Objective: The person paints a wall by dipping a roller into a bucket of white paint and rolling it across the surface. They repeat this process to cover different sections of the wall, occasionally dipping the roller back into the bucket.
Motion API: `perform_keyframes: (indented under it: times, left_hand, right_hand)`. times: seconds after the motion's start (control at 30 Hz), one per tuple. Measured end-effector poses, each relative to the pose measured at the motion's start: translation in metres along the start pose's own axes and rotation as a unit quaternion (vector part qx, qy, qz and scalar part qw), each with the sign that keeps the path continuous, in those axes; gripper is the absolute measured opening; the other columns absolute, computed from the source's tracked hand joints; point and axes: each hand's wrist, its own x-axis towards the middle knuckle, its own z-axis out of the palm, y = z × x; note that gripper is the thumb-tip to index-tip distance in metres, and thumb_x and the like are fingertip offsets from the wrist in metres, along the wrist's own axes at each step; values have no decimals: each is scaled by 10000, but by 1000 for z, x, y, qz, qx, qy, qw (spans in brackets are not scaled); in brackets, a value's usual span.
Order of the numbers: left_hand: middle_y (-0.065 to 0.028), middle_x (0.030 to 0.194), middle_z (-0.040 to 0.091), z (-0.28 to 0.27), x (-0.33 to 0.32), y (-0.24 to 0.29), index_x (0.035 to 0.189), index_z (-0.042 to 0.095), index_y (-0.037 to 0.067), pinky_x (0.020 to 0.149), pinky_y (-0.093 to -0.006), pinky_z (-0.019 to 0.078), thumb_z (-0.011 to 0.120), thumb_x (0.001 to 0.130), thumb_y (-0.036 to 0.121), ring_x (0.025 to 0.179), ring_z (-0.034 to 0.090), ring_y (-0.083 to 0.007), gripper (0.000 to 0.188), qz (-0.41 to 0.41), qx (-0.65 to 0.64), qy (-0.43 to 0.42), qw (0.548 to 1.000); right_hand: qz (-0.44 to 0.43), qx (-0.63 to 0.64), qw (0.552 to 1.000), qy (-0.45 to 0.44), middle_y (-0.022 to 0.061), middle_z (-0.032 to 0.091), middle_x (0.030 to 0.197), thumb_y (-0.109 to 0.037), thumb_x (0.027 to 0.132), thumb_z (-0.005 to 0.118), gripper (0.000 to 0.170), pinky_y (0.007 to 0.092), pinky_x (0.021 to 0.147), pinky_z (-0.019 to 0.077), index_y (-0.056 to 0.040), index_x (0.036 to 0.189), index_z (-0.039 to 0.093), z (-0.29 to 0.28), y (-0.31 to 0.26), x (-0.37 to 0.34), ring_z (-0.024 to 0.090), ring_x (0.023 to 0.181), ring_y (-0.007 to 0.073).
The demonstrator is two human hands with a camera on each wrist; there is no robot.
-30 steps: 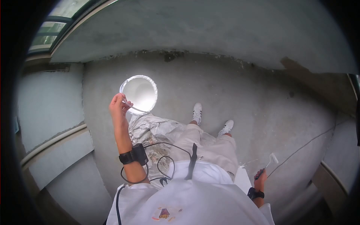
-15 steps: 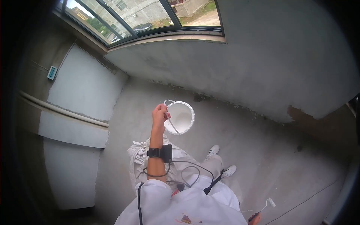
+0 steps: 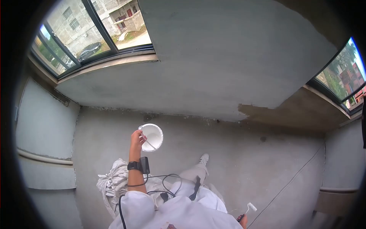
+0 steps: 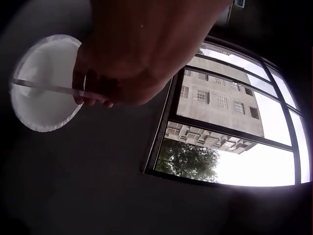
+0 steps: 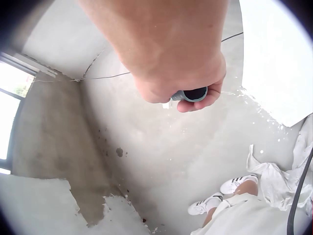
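Note:
A white bucket (image 3: 154, 138) hangs by its handle (image 3: 148, 142) from the left hand (image 3: 137, 140), whose fingers curl round the handle. In the left wrist view the bucket (image 4: 46, 105) is beside the left hand (image 4: 132, 58), its handle (image 4: 54, 88) crossing the mouth. Low at the right of the head view, the right hand (image 3: 243, 221) grips a small paint roller with a white head (image 3: 251, 207). The right wrist view shows the right hand (image 5: 181, 73) round the dark end of the roller's grip (image 5: 195, 94); the roller head is mostly hidden there.
Crumpled whitish sheeting (image 3: 114, 179) lies on the floor left of the person. A thin cable (image 3: 284, 187) runs across the floor at the right. Ahead stands a partly coated wall (image 3: 213, 68), with windows (image 3: 95, 34) at left and right. A pipe (image 3: 45, 157) runs along the left wall.
The head view has swung up and round, bringing both windows into sight. The bucket, still held by its handle, appears farther from the near wall-floor corner at left. The right hand keeps its roller.

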Motion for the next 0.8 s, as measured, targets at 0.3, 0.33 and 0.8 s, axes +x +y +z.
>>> perform_keyframes:
  times: [0.3, 0.33, 0.8]
  left_hand:
    - [-70, 849, 507, -12, 20, -46, 983, 569, 54, 683, -349, 530, 595, 813, 183, 775, 558, -206, 215, -50, -109, 67, 991]
    - [-70, 851, 505, -10, 16, -44, 990, 569, 49, 688, -347, 529, 598, 816, 182, 780, 556, -204, 221, -37, -130, 63, 989]
    - [-61, 888, 547, 2, -5, -13, 1109, 611, 7, 702, -290, 494, 577, 855, 196, 758, 568, -172, 318, -19, -118, 0, 993]
  right_hand:
    - [-47, -5, 999, -22, -10, 479, 636, -346, 926, 512, 246, 269, 459, 375, -116, 839, 525, -4, -16, -95, 450, 507, 121]
    - [-51, -4, 998, -36, -8, 484, 651, -347, 931, 515, 248, 269, 461, 375, -114, 848, 527, -7, -16, -94, 455, 516, 121]
    - [-279, -108, 954, -6, 30, 562, 867, -446, 931, 552, 371, 294, 529, 427, -103, 1062, 598, 78, -59, -144, 563, 707, 154]
